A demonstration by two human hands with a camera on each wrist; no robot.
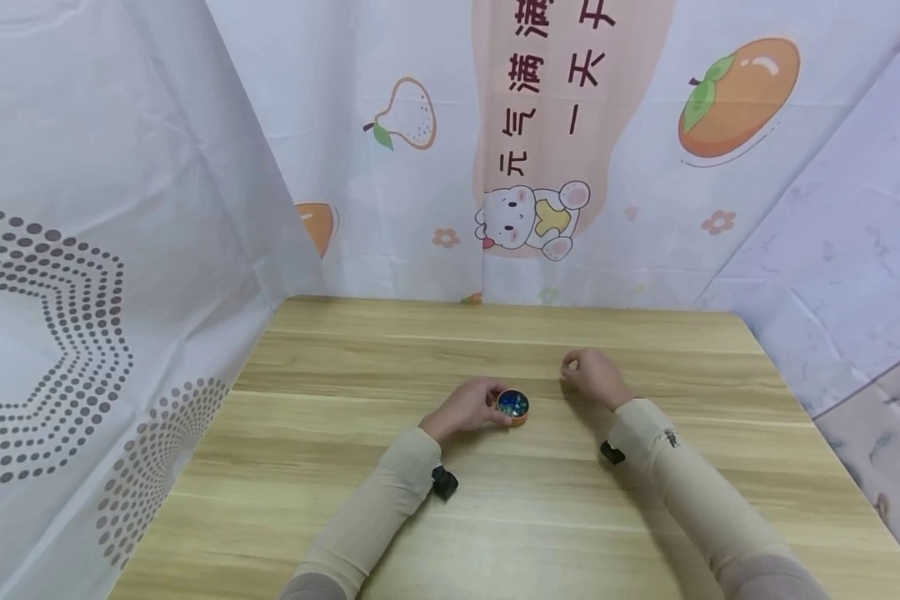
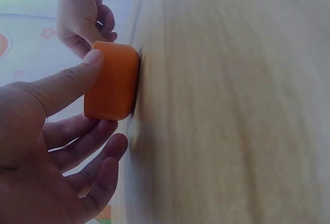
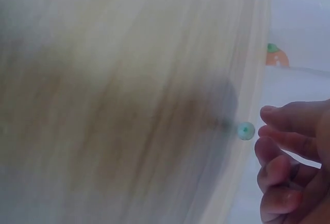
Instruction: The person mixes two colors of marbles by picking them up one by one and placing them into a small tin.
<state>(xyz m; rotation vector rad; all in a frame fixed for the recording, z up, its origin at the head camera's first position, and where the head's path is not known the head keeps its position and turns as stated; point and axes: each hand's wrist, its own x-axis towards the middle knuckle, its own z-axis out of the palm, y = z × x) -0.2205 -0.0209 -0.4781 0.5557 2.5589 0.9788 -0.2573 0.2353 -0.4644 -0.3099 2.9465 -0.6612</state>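
Observation:
My left hand [image 1: 467,410] grips a short round orange container [image 1: 521,421] by its side, thumb on one side and fingers on the other. Its round top shows dark blue with pale and greenish specks; whether these are contents or a pattern I cannot tell. In the left wrist view the plain orange wall [image 2: 113,82] faces the camera, its base at the wood. To the right, my right hand [image 1: 598,377] hovers low over the table. A small pale green bead [image 3: 246,131] lies just beyond its thumb and index fingertips, seemingly apart from them. The other fingers curl inward.
The wood-grain table [image 1: 390,342] runs back to a white printed curtain [image 1: 420,192] with fruit, a cartoon figure and lettering. Dotted cloth [image 1: 82,333] hangs at the left, marbled cloth [image 1: 832,275] at the right.

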